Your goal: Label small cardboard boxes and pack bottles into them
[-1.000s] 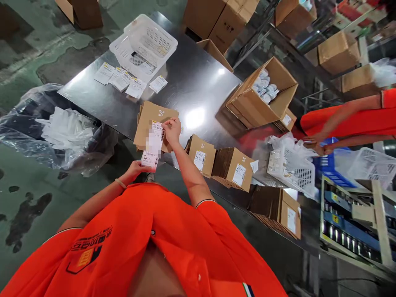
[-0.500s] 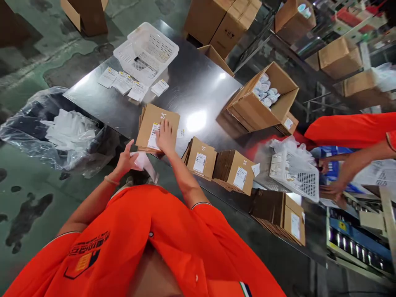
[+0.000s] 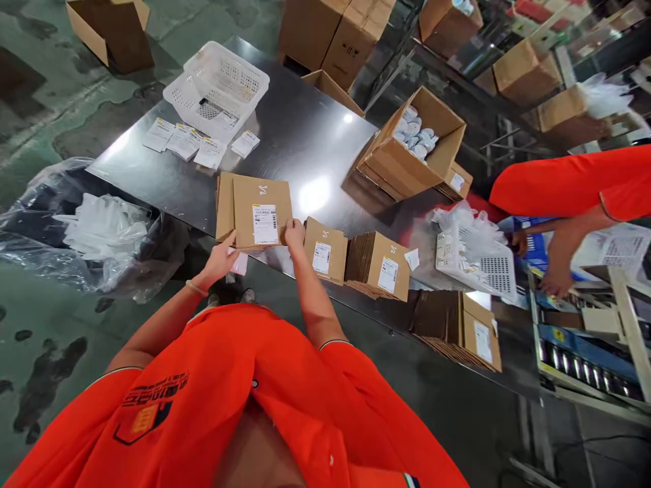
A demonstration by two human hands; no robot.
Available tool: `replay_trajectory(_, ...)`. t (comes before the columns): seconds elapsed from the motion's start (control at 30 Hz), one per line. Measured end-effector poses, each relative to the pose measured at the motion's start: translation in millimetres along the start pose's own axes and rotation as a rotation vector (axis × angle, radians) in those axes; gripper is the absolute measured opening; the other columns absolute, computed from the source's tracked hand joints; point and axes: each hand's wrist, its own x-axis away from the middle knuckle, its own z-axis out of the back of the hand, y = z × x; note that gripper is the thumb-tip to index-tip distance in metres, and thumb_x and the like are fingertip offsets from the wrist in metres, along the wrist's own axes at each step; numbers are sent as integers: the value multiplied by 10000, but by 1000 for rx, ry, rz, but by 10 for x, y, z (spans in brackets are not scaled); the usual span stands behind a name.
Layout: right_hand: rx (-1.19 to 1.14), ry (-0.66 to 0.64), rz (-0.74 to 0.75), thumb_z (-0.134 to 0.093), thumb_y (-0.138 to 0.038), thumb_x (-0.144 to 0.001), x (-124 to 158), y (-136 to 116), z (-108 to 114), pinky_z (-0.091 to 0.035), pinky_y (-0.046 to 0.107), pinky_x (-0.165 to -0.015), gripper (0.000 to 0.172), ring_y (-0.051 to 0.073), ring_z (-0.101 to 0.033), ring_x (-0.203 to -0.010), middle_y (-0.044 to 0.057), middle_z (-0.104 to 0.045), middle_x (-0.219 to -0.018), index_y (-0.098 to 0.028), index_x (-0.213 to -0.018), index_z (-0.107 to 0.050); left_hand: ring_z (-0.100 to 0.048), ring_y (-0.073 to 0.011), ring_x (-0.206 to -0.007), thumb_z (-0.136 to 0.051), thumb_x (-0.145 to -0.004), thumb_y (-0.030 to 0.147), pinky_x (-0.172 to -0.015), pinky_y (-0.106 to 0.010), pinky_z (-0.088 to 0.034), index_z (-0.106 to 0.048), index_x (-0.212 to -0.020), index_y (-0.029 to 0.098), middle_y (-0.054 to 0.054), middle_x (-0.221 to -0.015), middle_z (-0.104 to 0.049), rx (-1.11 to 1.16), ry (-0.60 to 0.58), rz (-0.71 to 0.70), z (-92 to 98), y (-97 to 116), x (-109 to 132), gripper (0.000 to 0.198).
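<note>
Fingers of my left hand [image 3: 224,252] and right hand [image 3: 295,234] clamp the near corners of the labelled flat carton [image 3: 260,211], one each side, probably to keep it level on the carton stack [image 3: 222,203] at the steel table's [image 3: 305,135] edge.

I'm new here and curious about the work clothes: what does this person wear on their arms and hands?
The left hand and right hand are bare, no gloves. A thin band circles the left wrist. The orange shirt has short sleeves with pale-edged cuffs and a dark logo.
</note>
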Motion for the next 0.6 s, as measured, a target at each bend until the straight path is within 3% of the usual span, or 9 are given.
replay_trajectory(0.07,-18,96,-41,-390,-300,-1064,23,276,426,-562,430,-1015,402,291,-707,-1072,167,-781,-1130,-147,-1122,-756,-736,-298,-1030,-873,-750,344,-965,-374,-584,-805,-1346,173,-108,-1145,-829,84,-64,-40,-57,-4,125,623)
replay_trajectory(0.17,99,220,-196,-406,-319,-1042,125,713,1108,-561,458,-1005,443,320,-716,-1106,197,-790,-1171,-132,-1182,-782,-746,-314,-1064,-903,-725,482,-986,-408,-595,-848,-1063,189,-113,-1091,-828,198,-158,-4,-34,-70,337,450)
replay_trajectory(0.23,263,302,-257,-513,-358,-1016,257,835,1326,-541,534,-1035,441,371,-696,-1201,243,-763,-1300,-149,-1309,-767,-753,-299,-967,-943,-654,477,-913,-422,-613,-841,-1042,193,-101,-1025,-822,231,-208,70,3,-107,465,492)
replay_trajectory(0.27,303,309,-217,-587,-380,-989,352,820,1315,-532,560,-1047,456,387,-679,-1246,251,-743,-1359,-167,-1357,-751,-751,-286,-924,-962,-619,447,-879,-418,-617,-839,-1090,192,-91,-1010,-820,247,-213,95,14,-112,517,550)
replay_trajectory(0.3,289,265,-129,-665,-402,-951,468,761,1222,-531,566,-1054,478,390,-668,-1272,243,-731,-1389,-187,-1371,-745,-750,-276,-900,-976,-592,413,-859,-410,-619,-833,-1146,190,-84,-1010,-821,270,-207,109,17,-109,559,614)
replay_trajectory(0.37,109,-14,137,-795,-451,-861,752,557,840,-556,507,-1025,464,357,-683,-1233,183,-763,-1314,-213,-1260,-777,-755,-267,-902,-995,-568,379,-855,-395,-622,-817,-1218,179,-87,-1038,-829,345,-170,118,12,-90,603,703)
replay_trajectory(0.47,-209,-730,386,-867,-502,-780,1198,243,125,-570,370,-868,345,270,-713,-971,55,-788,-975,-217,-961,-794,-760,-252,-911,-1029,-553,398,-857,-376,-629,-778,-1284,167,-94,-1074,-829,533,-29,145,52,-121,566,807)
replay_trajectory(0.53,-304,-921,379,-827,-508,-794,1414,121,-211,-513,304,-738,314,203,-641,-764,-5,-691,-747,-211,-786,-725,-745,-209,-836,-1043,-563,397,-815,-342,-622,-744,-1310,174,-64,-999,-809,625,151,197,134,-217,506,835)
replay_trajectory(0.6,-374,-905,303,-792,-488,-798,1524,50,-381,-451,273,-663,285,162,-555,-658,-41,-613,-660,-225,-785,-683,-716,-171,-737,-1027,-651,433,-754,-312,-606,-711,-1346,194,-24,-876,-764,636,296,250,216,-341,474,799)
